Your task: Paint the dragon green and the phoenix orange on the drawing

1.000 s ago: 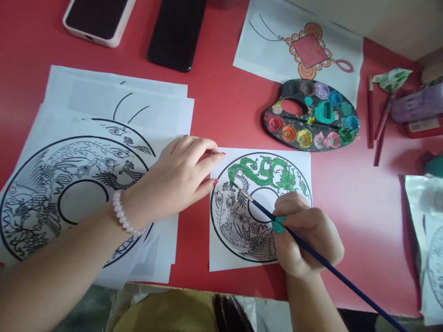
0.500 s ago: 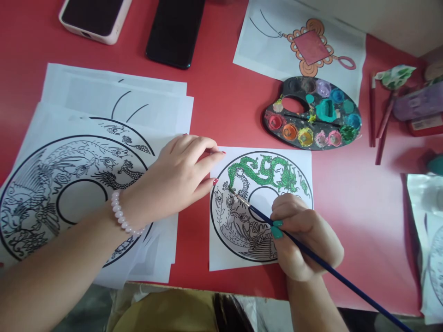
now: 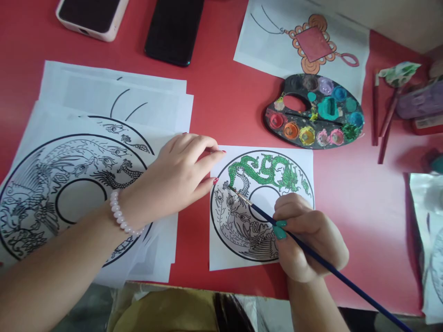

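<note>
A small white sheet (image 3: 301, 159) with a round dragon drawing, partly painted green, lies on the red table (image 3: 221, 101). My right hand (image 3: 311, 240) is closed on a blue paintbrush (image 3: 332, 269), and its tip touches the left part of the drawing near the green dragon's tail. My left hand (image 3: 180, 175), a pearl bracelet on its wrist, lies with fingers stretched toward the sheet's left edge, fingertips pressing on that edge.
A stack of larger printed sheets (image 3: 86, 152) lies at left under my left forearm. A black paint palette (image 3: 313, 113) with colour wells sits behind the drawing. Two phones (image 3: 173, 30) are at the far edge, a coloured knot drawing (image 3: 304, 39) beside them, and pencils (image 3: 379, 115) at right.
The brush tip has shifted slightly left and down along the drawing and my right hand moved a little. My left hand stays in place.
</note>
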`<state>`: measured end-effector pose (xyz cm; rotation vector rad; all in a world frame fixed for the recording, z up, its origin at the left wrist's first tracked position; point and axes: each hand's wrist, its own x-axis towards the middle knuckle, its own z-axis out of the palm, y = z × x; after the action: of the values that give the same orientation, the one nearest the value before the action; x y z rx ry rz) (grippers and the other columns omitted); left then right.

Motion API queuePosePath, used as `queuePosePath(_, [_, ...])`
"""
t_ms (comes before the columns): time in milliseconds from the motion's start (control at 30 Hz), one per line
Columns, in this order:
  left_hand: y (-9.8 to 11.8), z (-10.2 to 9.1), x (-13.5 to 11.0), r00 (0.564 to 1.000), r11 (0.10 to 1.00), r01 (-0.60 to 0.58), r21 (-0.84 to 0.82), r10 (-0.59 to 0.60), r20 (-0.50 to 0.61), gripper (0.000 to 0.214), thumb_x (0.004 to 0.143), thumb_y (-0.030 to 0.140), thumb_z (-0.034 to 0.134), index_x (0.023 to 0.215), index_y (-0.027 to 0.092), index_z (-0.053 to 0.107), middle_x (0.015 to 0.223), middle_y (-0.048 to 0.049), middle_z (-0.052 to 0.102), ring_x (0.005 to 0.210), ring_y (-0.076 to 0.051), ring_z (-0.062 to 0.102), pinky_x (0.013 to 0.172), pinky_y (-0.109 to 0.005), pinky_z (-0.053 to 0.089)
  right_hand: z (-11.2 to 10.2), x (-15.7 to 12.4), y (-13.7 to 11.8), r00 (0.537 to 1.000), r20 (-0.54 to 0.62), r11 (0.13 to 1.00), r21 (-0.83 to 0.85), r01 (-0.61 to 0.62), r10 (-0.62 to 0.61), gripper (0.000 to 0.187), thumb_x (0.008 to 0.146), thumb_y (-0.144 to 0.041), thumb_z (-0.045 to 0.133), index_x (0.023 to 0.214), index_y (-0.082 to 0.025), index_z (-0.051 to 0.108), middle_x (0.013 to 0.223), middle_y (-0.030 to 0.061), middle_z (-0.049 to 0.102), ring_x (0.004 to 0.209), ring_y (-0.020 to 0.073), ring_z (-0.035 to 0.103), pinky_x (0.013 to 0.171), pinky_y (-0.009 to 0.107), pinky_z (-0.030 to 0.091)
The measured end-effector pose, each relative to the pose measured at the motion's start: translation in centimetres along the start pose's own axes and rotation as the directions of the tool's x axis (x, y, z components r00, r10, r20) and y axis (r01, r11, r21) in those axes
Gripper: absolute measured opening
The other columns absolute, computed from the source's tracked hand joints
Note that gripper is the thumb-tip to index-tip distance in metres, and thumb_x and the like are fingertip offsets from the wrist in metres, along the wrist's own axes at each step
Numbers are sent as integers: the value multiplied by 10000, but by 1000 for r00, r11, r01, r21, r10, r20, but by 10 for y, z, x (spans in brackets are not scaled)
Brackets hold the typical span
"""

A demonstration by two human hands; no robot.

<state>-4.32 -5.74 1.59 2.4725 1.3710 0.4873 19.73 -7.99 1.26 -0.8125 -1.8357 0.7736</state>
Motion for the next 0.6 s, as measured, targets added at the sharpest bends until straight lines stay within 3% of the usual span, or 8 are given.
queuePosePath(600, [0, 0, 0, 1000, 999, -12, 40, 12, 10, 322, 899, 187, 474, 1209, 123, 535, 1175, -126, 521, 1086, -261, 489, 1007, -466, 400, 2, 4, -1, 1000, 26, 999, -39, 11, -10, 221, 650, -11, 504, 778, -190, 476, 639, -3, 468, 548, 131, 459, 483, 313, 367])
